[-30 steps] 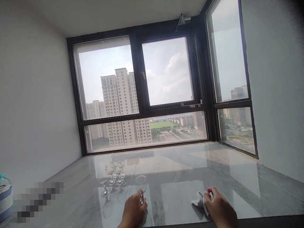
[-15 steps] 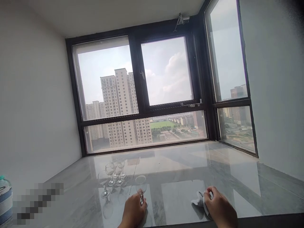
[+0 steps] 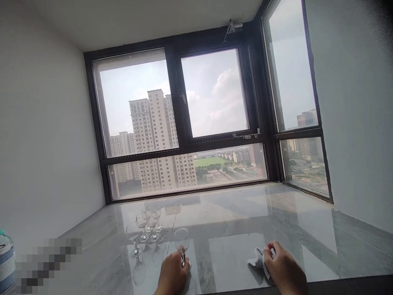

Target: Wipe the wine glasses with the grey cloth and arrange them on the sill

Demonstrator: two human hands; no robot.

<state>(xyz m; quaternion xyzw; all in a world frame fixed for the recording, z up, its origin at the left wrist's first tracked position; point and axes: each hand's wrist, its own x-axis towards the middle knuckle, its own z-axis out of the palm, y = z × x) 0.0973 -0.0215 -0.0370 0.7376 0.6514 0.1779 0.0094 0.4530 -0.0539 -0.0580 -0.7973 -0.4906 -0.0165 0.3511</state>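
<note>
So you're at the bottom middle of the frame with your left hand (image 3: pixel 172 275) pinched around the stem of a small clear wine glass (image 3: pixel 182 245), which stands upright on the glossy marble desk (image 3: pixel 233 229). Fingers are closed on the stem, low down near the foot. Your right hand (image 3: pixel 284 270), bottom right, is curled shut on a crumpled white cloth (image 3: pixel 257 259) that's resting on the desk, well apart from the glass.

My read: you're at the pick-up stage of wiping this glass, with glass and cloth each in a hand but not yet brought together. The next move would call for lifting by the stem without tipping and bringing the cloth to the bowl with a light squeeze, since that stem looks thin.

The glass itself: tiny rounded bowl, open rim up, empty as far as I can tell, see-through enough that the desk shows right through it. Can't tell if it's spotted or clean, it's too small in view.

Just left and a bit further up the frame there's a cluster of four similar stemmed glasses (image 3: pixel 147 227), all upright, near yours but not touching. A bottle with a blue label (image 3: pixel 6 262) pokes in at the lower left edge. Big dark-framed window (image 3: pixel 176 123) fills the back.
</note>
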